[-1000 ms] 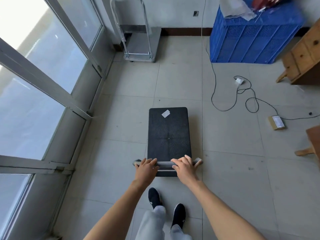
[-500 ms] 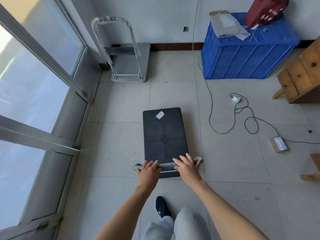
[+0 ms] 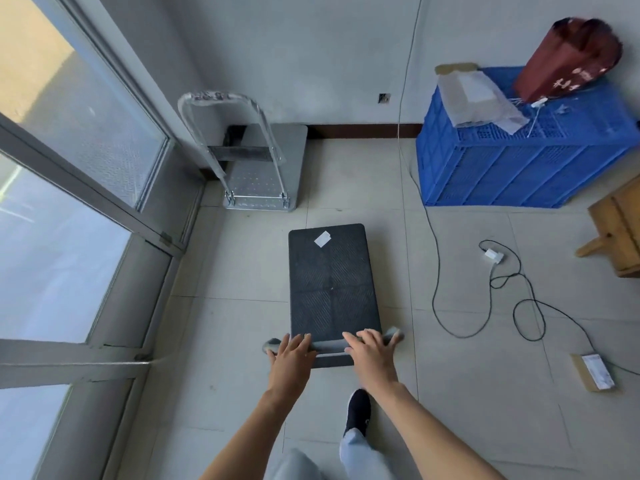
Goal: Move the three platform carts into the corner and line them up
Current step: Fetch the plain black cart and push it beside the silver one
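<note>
A black platform cart [image 3: 331, 278] with a white sticker on its deck stands on the tiled floor in front of me. Its grey handle bar [image 3: 330, 345] runs across the near end. My left hand [image 3: 290, 356] and my right hand [image 3: 370, 353] both rest on that bar with fingers curled over it. A silver platform cart [image 3: 263, 174] with an upright looped handle stands in the far corner against the wall, next to the window frame. No third cart is in view.
A blue plastic crate [image 3: 519, 168] with a dark red bag [image 3: 568, 57] and a pale bag on top sits against the far wall at right. A black cable [image 3: 498, 282] loops over the floor at right, near a small cardboard box [image 3: 593, 372]. Wooden furniture [image 3: 620, 230] stands at far right. Windows line the left.
The black cart has rolled forward toward the corner with both hands on its handle. The silver cart and blue crate now appear closer, and I have stepped forward.
</note>
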### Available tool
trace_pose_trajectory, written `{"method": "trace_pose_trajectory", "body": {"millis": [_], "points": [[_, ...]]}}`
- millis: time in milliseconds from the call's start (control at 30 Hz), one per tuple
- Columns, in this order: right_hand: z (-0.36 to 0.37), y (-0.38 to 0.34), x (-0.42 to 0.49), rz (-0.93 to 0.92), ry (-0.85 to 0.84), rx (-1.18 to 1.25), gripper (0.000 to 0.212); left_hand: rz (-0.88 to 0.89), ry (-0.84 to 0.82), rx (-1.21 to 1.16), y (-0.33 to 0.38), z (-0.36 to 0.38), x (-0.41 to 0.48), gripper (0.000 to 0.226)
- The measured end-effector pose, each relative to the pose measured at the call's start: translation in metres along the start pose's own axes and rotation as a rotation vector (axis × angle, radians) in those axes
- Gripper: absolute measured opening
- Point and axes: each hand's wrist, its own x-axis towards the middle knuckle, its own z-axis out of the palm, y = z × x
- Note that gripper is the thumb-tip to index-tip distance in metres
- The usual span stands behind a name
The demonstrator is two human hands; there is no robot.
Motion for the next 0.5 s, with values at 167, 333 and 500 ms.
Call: {"method": "trace_pose_trajectory", "body": {"millis": [167, 333, 500], "points": [[-0.033, 0.007, 0.076, 0.029, -0.006, -0.076, 0.037, 0.059, -0.039, 0.0, 0.014, -0.047, 0.076, 0.042], [-0.053, -0.003, 0.137, 0.089, -0.044, -0.035, 0.032, 0.105, -0.01, 0.028, 0.015, -0.091, 0.141, 0.039], [-0.075, 0.0, 0.204, 0.125, -0.033, -0.018, 0.035, 0.117, -0.062, 0.033, 0.024, -0.122, 0.209, 0.038]]}}
